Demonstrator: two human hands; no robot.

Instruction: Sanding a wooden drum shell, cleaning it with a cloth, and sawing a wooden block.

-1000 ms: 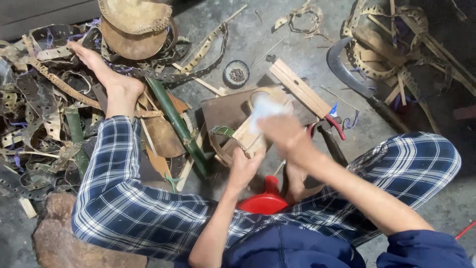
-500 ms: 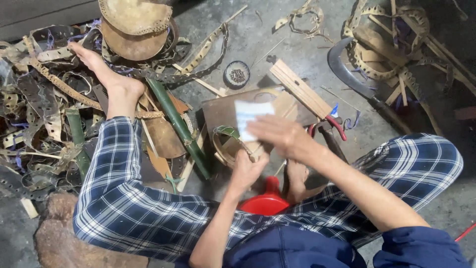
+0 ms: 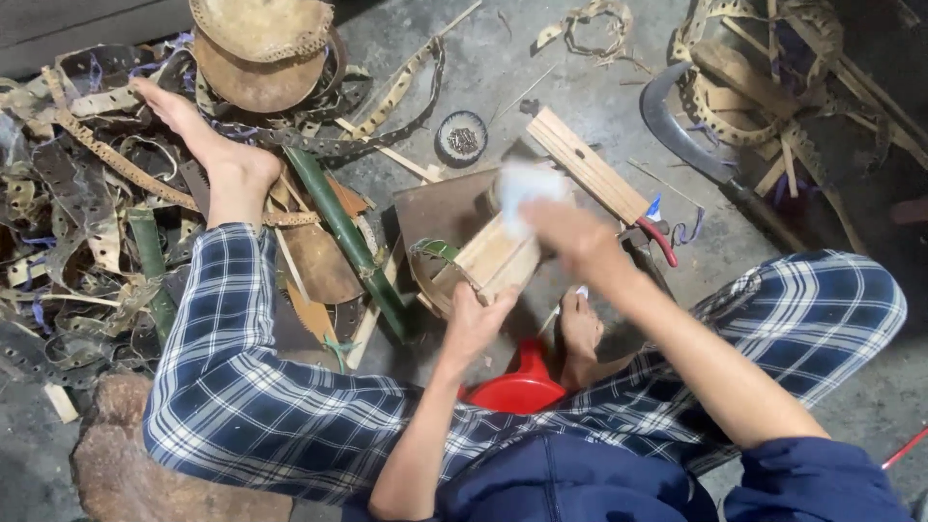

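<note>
place: floor-level craft workshop
floor: bare concrete floor (image 3: pixel 580 58)
signs: punched strips (image 3: pixel 87 155), bamboo stick (image 3: pixel 348 237), wood slats (image 3: pixel 590 169), curved sickle (image 3: pixel 677 135), scraps all ard.

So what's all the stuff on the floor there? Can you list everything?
wooden block: one, pale wood, centre, held by the left hand
white sheet: one, white, blurred, at the right hand
slatted wood piece: one, pale, just right of centre
round tin: one, dark, top centre
sickle: one, dark curved blade, upper right
pliers: one, red handles, by the right hand
green bamboo stalk: one, left of centre
punched strips: many, brown, piled at left
round woven pieces: two, tan, top
red stool: one, under the person
rock: one, brown, lower left
left hand: gripping the block
right hand: blurred, on the sheet
</note>
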